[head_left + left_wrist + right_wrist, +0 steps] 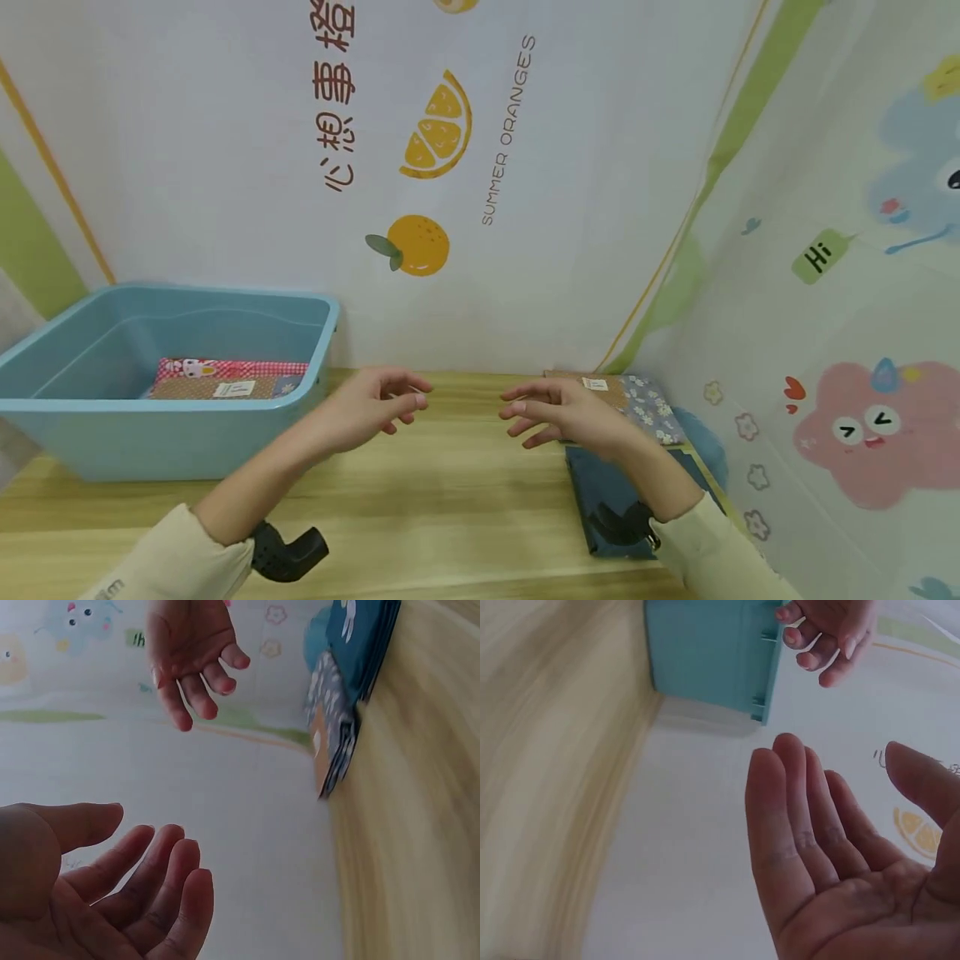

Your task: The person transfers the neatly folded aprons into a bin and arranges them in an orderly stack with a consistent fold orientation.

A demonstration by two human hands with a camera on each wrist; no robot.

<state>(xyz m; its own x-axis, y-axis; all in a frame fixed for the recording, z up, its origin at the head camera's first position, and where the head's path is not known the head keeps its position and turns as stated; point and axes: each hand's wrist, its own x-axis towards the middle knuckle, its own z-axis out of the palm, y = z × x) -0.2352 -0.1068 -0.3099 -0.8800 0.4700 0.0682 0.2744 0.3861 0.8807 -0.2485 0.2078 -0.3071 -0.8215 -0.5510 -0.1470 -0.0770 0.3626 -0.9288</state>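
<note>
Both hands hover above the wooden table, palms turned toward each other with a gap between them. My left hand (pixel 375 407) holds nothing; its fingers are loosely bent, right of the blue plastic bin (pixel 187 442). Nothing is in my right hand (pixel 573 412) either, its fingers loosely bent near two folded cloths at the right. One is a brown and grey flowered cloth (pixel 651 408) with a white label; nearer lies a dark blue cloth (pixel 600 500), partly hidden by the right forearm. Inside the bin lies folded fabric (pixel 187 387) with a red checked edge, a brown part and a label.
The wooden table (pixel 450 517) runs up to a white printed wall covering (pixel 585 250) at the back. Another covering with cartoon figures (pixel 870 433) closes off the right side. The bin's rim (pixel 150 406) rises well above the table at the left.
</note>
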